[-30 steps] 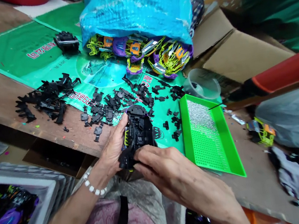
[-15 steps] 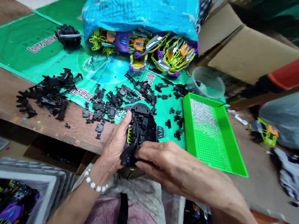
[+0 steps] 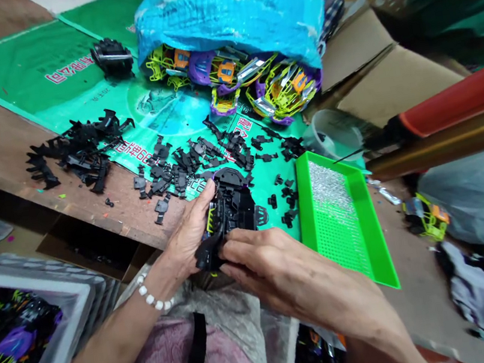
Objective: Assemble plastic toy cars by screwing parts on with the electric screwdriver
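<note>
My left hand [image 3: 189, 230] is wrapped around the side of a toy car body [image 3: 237, 203], held above my lap at the table edge. Its black underside faces up, with yellow-green and purple edges showing. A curved black plastic part [image 3: 209, 253] sits at the car's near end. The fingers of my right hand [image 3: 265, 257] are closed and pressed against that end. They hide what lies beneath them, so I cannot tell whether the curved part is fastened.
Black plastic parts [image 3: 176, 170] lie scattered beyond the car. A green tray [image 3: 381, 245] of small silver screws stands right, below a red power screwdriver [image 3: 457, 98]. A blue sack [image 3: 226, 14] spills toy car shells. A crate [image 3: 76, 303] of toy parts is at lower left.
The view has shifted slightly. The red screwdriver swung right, then back left. Both hands keep their places on the toy car body, with barely any finger movement.
</note>
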The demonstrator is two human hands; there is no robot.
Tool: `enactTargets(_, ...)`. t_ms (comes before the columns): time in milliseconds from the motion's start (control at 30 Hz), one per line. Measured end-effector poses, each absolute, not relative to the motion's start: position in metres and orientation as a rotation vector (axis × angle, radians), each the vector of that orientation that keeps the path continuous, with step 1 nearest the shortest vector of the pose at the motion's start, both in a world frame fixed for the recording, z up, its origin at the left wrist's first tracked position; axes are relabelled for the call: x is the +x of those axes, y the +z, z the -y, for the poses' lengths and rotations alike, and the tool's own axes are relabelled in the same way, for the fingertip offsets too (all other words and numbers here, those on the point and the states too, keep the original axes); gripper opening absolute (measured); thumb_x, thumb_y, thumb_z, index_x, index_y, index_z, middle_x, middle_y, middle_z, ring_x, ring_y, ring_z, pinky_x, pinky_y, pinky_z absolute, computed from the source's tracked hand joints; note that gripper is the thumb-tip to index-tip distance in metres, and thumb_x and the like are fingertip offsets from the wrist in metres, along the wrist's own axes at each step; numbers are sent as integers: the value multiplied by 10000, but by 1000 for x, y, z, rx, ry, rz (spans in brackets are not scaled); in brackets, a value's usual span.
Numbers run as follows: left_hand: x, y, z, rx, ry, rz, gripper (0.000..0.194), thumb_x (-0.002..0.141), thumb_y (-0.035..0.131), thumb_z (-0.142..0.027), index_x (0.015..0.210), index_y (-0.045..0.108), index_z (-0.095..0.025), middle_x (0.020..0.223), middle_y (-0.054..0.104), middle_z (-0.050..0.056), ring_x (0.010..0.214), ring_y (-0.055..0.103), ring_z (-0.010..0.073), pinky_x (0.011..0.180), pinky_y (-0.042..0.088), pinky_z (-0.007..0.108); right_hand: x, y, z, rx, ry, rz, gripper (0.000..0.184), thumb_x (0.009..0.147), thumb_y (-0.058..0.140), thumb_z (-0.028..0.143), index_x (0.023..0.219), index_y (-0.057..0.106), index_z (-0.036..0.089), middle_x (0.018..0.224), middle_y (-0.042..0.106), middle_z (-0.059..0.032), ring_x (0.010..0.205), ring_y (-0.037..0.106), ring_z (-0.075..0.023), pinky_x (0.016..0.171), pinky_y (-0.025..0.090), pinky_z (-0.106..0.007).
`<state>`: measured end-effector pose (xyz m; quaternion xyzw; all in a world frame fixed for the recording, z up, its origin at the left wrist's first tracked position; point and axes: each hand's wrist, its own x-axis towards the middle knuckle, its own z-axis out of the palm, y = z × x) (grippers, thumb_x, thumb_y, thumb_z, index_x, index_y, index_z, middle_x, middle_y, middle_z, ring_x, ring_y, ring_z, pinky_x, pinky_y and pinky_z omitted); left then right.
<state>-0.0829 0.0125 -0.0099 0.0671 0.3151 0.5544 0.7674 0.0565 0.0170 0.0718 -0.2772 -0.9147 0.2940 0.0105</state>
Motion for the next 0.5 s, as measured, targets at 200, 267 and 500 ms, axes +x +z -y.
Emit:
enactTargets(200, -83, -12, -13, 215, 1200, -700, 450, 896, 534, -536, 1130, 698, -188, 1039, 752, 52, 966, 686, 245, 804, 523, 322, 56, 82, -22, -847, 961, 3048, 198, 973, 416, 226, 797, 502, 198, 819, 571, -14, 674, 551, -117, 597, 441, -266)
enactTargets(267, -83, -10, -12, 237, 1214, -707, 426, 905, 530, -519, 1115, 704, -191, 1030, 753, 48, 960, 685, 239, 807, 518, 320, 55, 82, -22, -861, 981, 3063, 199, 980, 399, 228, 823, 516, 193, 843, 578, -20, 705, 560, -121, 628, 455, -269)
enactTargets(500, -82, -7, -11, 251, 1234, -775, 417, 880, 568, -526, 1027, 737, -174, 1037, 747, 40, 965, 674, 240, 678, 503, 284, 55, 74, -18, -968, 1024, 3052, 224, 991, 393, 277, 843, 537, 191, 864, 576, -20, 677, 537, -114, 605, 420, -265)
